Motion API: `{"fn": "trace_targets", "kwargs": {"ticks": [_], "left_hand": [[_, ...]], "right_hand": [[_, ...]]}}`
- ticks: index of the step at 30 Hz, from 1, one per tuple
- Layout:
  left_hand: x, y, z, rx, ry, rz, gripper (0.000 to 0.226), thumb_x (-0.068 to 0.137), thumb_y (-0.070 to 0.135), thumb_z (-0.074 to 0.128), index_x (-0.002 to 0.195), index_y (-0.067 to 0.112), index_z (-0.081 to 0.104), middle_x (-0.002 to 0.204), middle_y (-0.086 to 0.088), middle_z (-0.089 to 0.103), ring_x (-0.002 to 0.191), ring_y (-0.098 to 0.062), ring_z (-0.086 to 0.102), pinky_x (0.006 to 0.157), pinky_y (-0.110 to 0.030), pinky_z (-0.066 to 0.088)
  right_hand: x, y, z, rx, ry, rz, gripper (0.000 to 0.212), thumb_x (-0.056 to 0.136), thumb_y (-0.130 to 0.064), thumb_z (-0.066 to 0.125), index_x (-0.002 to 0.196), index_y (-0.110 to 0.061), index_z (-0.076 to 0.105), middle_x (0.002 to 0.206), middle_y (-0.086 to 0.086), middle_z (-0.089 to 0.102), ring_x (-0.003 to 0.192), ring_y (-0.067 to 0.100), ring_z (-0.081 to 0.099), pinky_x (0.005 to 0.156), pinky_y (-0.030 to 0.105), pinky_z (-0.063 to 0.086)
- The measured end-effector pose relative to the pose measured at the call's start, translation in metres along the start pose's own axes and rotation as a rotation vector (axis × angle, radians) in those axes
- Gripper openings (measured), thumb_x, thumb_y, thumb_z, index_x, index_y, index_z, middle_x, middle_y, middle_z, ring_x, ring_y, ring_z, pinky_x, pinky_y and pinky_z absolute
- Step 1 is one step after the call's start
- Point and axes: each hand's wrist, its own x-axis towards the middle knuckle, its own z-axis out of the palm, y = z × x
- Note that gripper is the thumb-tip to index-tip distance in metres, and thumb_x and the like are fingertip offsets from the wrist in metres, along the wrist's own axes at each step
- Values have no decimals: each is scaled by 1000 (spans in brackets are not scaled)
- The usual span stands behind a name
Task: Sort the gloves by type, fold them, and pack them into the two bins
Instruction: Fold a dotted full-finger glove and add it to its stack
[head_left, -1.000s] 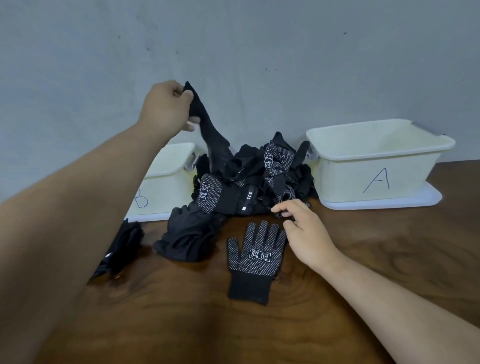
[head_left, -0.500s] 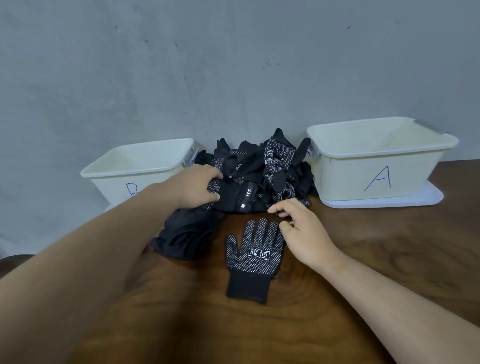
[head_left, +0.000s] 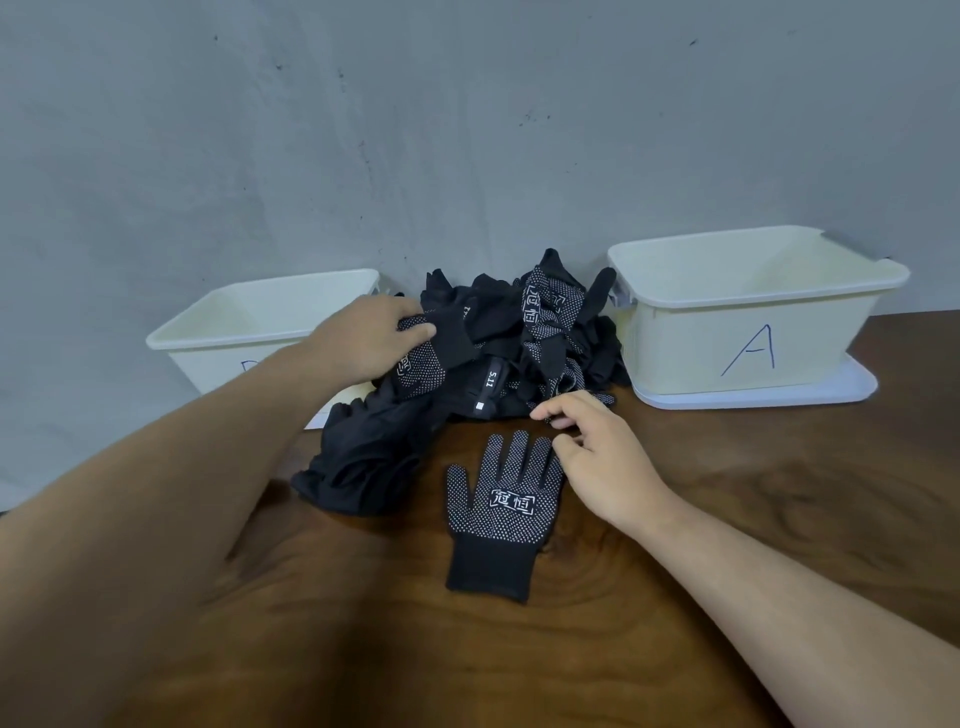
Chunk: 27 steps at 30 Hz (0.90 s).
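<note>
Head view: left hand (head_left: 363, 343) grips 1 dotted glove (head_left: 422, 365), right hand (head_left: 602, 460) lies relaxed; tugging could drag the tangled pile (head_left: 519, 332) along.

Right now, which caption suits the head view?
Left hand grips a dotted black knit glove on the glove pile beside cream plastic bin A.

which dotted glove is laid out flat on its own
The dotted glove by the right hand, spread flat on the table; the others are tangled in the pile.

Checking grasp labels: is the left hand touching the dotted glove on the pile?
Touching. The head view shows the left hand gripping the dotted glove on the pile, thumb laid over its fabric.
</note>
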Motion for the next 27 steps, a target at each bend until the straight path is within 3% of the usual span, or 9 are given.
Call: {"fn": "trace_targets", "kwargs": {"ticks": [3,7,11,14,17,19,21,23,27], "left_hand": [[-4,2,-1,-63,5,-31,38,110,46,50,79,24,58,75,5,59,80,-19,58,67,-31,40],[-8,6,-7,-188,33,-71,58,106,60,46,94,8,68,88,-14,69,87,-27,67,84,-41,51],[-8,8,-13,-254,57,-90,58,105,59,48,91,5,65,89,-22,66,75,-28,63,73,-38,45],[-4,2,-13,-106,123,-87,41,105,45,53,88,10,66,79,-12,66,81,-29,66,74,-41,51],[-3,-5,-9,149,88,-137,19,99,34,61,111,20,66,94,-4,70,94,-30,64,80,-39,53],[-5,-7,-4,128,33,-143,34,93,21,67,126,21,59,108,-1,67,99,-26,61,86,-40,53],[-6,-6,0,96,85,-89,48,85,10,64,131,21,56,120,-2,62,110,-27,58,94,-44,52],[-5,-2,4,66,138,-37,43,86,9,61,127,23,59,124,-1,62,117,-27,58,98,-46,52],[-1,21,16,-45,176,55,20,97,23,61,116,25,66,114,6,67,109,-19,65,98,-43,53]], "right_hand": [[1,0,0,4,-1,8,41,97,-1,52,118,-33,69,124,-24,59,118,-4,55,98,26,51],[1,0,1,11,-8,16,42,97,-1,52,117,-34,69,125,-24,59,117,-3,55,97,27,51],[1,0,0,17,-8,21,42,97,-2,52,116,-35,69,125,-25,60,117,-3,56,97,27,51],[1,0,0,16,-7,26,41,97,-2,52,116,-34,69,124,-24,60,116,-3,57,97,28,51],[1,-1,0,24,-6,26,41,97,-2,52,115,-34,69,124,-24,61,115,-4,57,97,27,51],[1,-1,0,23,-8,27,40,97,-3,53,116,-35,69,124,-24,60,115,-4,57,97,25,51],[1,-1,0,21,-11,28,40,97,-3,53,116,-35,68,124,-24,60,115,-5,57,97,24,50],[1,-1,-1,18,-12,29,39,97,-4,54,116,-35,68,124,-24,60,116,-5,57,96,24,50],[1,-2,-1,31,-8,35,39,98,-5,54,115,-36,68,123,-25,60,116,-4,57,95,22,50]]}}
